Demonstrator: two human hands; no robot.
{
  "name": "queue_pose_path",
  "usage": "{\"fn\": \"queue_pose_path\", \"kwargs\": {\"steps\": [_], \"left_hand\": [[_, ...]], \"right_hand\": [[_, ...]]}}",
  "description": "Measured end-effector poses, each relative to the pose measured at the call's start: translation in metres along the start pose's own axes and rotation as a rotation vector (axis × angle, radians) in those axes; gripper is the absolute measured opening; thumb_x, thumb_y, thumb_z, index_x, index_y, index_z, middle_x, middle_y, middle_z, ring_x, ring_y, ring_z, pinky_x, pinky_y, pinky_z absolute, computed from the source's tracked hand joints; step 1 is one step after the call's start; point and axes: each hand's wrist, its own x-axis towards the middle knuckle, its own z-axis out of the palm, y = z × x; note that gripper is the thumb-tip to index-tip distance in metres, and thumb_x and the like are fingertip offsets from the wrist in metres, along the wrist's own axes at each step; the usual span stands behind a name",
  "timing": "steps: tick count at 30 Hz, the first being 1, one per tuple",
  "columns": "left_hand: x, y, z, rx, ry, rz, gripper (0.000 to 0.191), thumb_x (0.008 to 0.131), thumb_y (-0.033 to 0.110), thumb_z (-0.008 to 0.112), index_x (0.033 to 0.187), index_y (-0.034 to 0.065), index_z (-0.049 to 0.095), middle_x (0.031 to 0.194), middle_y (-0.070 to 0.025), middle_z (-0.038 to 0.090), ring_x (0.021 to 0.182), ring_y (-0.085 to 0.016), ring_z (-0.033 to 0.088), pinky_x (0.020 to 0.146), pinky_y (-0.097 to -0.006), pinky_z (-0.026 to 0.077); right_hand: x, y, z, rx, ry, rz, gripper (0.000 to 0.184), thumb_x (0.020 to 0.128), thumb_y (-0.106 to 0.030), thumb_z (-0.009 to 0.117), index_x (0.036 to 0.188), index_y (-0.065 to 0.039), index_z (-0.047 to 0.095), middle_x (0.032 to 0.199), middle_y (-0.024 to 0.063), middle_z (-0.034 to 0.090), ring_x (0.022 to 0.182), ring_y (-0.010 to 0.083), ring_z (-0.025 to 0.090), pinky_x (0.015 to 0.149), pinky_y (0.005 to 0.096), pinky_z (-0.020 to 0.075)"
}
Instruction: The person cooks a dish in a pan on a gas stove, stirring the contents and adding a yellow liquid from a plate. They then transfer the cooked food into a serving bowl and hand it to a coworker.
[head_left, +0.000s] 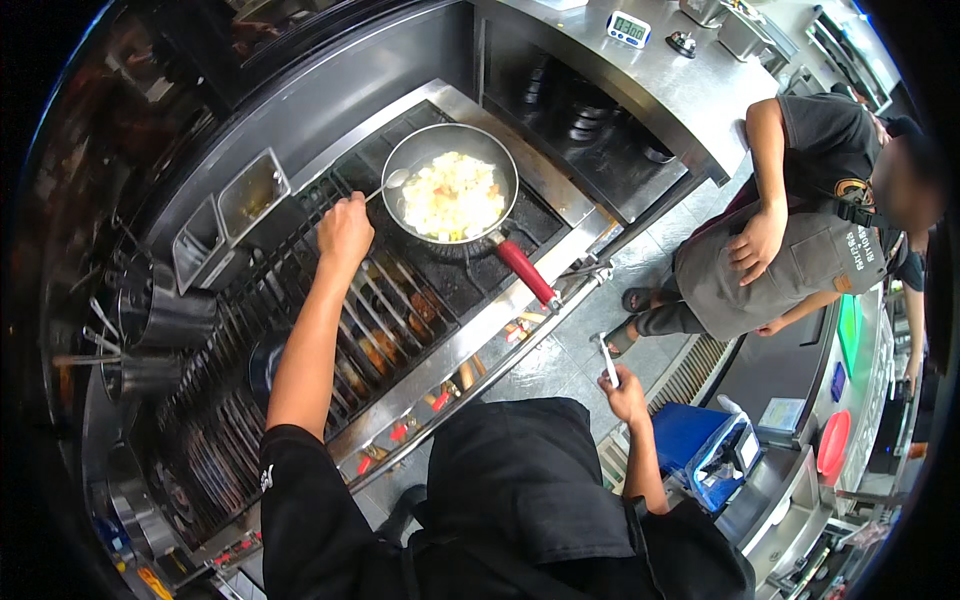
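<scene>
My left hand (346, 228) grips a metal spoon (396, 178) whose bowl reaches over the left rim into a frying pan (402, 142). The pan sits on a black burner grate, its red handle (526, 271) pointing toward the front edge of the range. Inside it lies a heap of chopped pale yellow-white food (453, 196), glaring too brightly to identify. At the right, clear of the range, my right hand (627, 394) holds a slim white tool (609, 361) upright; its exact kind is unclear.
Metal inserts (253, 196) and pots (166, 307) line the range's far left. A bar grill (382, 322) adjoins the burner. Gas valves with red levers (441, 400) run along the front. One co-worker (780, 247) stands right; a blue bin (694, 442) is nearby. A timer (628, 30) sits on the counter.
</scene>
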Motion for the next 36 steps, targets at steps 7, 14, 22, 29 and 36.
{"fn": "queue_pose_path", "kwargs": {"steps": [7, 14, 22, 29, 36], "left_hand": [[0.066, 0.024, 0.064, -0.034, -0.077, 0.11, 0.018, 0.08, 0.007, 0.042, 0.086, -0.0001, 0.057, 0.082, -0.0211, 0.059, 0.077, -0.036, 0.061, 0.066, -0.0425, 0.05], [0.052, 0.061, 0.073, -0.192, -0.136, 0.303, 0.021, 0.078, 0.005, 0.043, 0.091, 0.0033, 0.06, 0.082, -0.022, 0.056, 0.076, -0.037, 0.059, 0.066, -0.044, 0.048], [0.004, 0.076, 0.017, -0.051, -0.234, 0.276, 0.025, 0.07, -0.002, 0.048, 0.093, 0.0036, 0.059, 0.076, -0.0152, 0.053, 0.079, -0.03, 0.055, 0.069, -0.0378, 0.046], [-0.042, 0.091, -0.016, -0.129, -0.171, 0.025, 0.032, 0.069, -0.004, 0.05, 0.098, 0.0038, 0.059, 0.077, -0.0132, 0.05, 0.081, -0.03, 0.054, 0.069, -0.0393, 0.045], [-0.044, 0.093, 0.028, -0.132, -0.064, -0.215, 0.025, 0.076, 0.002, 0.048, 0.099, 0.0036, 0.059, 0.083, -0.0162, 0.052, 0.08, -0.034, 0.054, 0.068, -0.0412, 0.045]], "right_hand": [[-0.012, -0.023, 0.011, -0.029, -0.09, 0.056, 0.02, 0.076, -0.016, 0.061, 0.087, 0.0, 0.058, 0.078, 0.0116, 0.061, 0.075, 0.0198, 0.057, 0.07, 0.031, 0.0436], [0.05, -0.052, -0.028, 0.032, -0.051, -0.034, 0.025, 0.075, -0.02, 0.064, 0.086, 0.0, 0.055, 0.068, 0.0149, 0.058, 0.061, 0.0222, 0.055, 0.061, 0.0339, 0.0431], [0.145, -0.139, -0.109, -0.069, -0.096, -0.276, 0.028, 0.073, -0.016, 0.064, 0.094, -0.001, 0.055, 0.075, 0.0197, 0.058, 0.069, 0.0278, 0.059, 0.064, 0.035, 0.0449], [0.176, -0.207, -0.192, -0.016, 0.256, -0.589, 0.039, 0.07, -0.017, 0.069, 0.101, 0.002, 0.054, 0.071, 0.014, 0.058, 0.061, 0.0189, 0.055, 0.058, 0.0312, 0.0448], [0.247, -0.245, -0.248, -0.512, 0.658, -0.465, 0.06, 0.07, -0.046, 0.067, 0.102, 0.003, 0.056, 0.071, 0.0195, 0.06, 0.069, 0.0311, 0.06, 0.063, 0.0376, 0.0452]]}}
